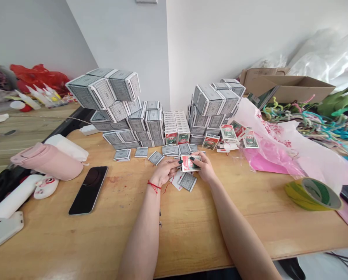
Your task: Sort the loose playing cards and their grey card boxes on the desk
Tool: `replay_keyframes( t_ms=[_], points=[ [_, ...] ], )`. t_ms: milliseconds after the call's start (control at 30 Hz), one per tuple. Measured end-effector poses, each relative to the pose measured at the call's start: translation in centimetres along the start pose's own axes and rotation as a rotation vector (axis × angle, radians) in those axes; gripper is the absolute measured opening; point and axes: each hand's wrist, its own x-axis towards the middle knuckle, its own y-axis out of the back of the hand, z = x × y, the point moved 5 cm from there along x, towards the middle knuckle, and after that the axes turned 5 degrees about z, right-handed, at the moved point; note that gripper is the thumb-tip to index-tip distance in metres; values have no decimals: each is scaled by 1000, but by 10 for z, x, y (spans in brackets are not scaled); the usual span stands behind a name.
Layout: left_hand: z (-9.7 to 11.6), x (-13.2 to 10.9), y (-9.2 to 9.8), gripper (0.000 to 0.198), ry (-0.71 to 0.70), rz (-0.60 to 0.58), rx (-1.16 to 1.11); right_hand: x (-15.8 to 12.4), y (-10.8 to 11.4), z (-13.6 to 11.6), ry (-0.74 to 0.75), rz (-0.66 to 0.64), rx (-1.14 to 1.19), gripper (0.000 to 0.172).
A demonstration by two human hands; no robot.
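Note:
Both my hands meet over the middle of the wooden table [191, 225] and grip one small card box [189, 163] with a red, green and white face. My left hand [164, 172] wears a red string at the wrist and holds the box's left end. My right hand [202, 166] pinches its right end with dark-nailed fingers. Just below the hands lie a grey patterned card pack [188, 181] and a white card [176, 181]. A row of loose grey packs [155, 157] lies flat just beyond my hands.
Stacks of grey packs [118, 105] and another pile [214, 105] stand against the wall, with a block of red-green boxes [176, 128] between. A black phone [88, 189], pink bottle [47, 160], pink plastic bag [275, 151], yellow-green tape roll [313, 193] and cardboard box [287, 87] surround the spot.

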Motion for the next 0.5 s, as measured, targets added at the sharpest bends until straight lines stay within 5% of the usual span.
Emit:
replay_keyframes(
  t_ms=[500],
  points=[
    [-4,3,0,34,0,45,98,0,4,-2,104,26,-126,29]
  ],
)
